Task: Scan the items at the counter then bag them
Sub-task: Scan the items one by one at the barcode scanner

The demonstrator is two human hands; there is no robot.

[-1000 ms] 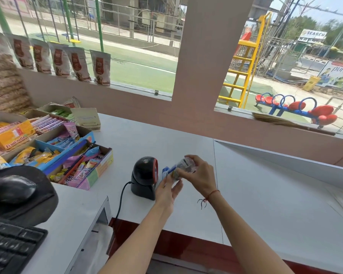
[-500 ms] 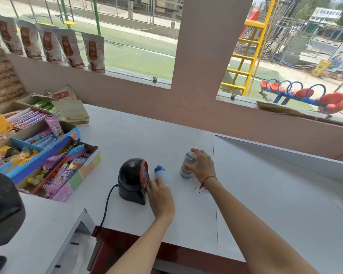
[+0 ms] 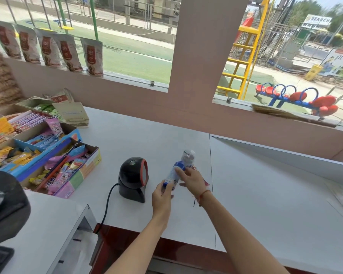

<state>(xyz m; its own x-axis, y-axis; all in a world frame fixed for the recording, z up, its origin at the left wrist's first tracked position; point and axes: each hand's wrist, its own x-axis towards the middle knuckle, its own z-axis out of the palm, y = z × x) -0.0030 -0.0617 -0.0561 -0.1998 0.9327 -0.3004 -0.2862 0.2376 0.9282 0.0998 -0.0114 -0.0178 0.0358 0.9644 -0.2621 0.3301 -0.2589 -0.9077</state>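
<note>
Mid-scan at best: left hand [image 3: 162, 196] pinches blue bottle [image 3: 173, 175] by its base, right hand [image 3: 192, 179] fingers on its cap, beside scanner [image 3: 134, 177]; white bottle [image 3: 188, 157] stands behind on counter [image 3: 265, 194], no bag visible, bagging undone.

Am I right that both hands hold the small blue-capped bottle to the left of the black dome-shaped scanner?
Not quite: the head view shows the small blue-capped bottle, held by the left hand and right hand, to the right of the black dome-shaped scanner.

A white signboard [image 3: 317, 21] outside reads "SEARCH"; the nearest windowsill pouch [image 3: 92, 56] reads "DOG".
</note>
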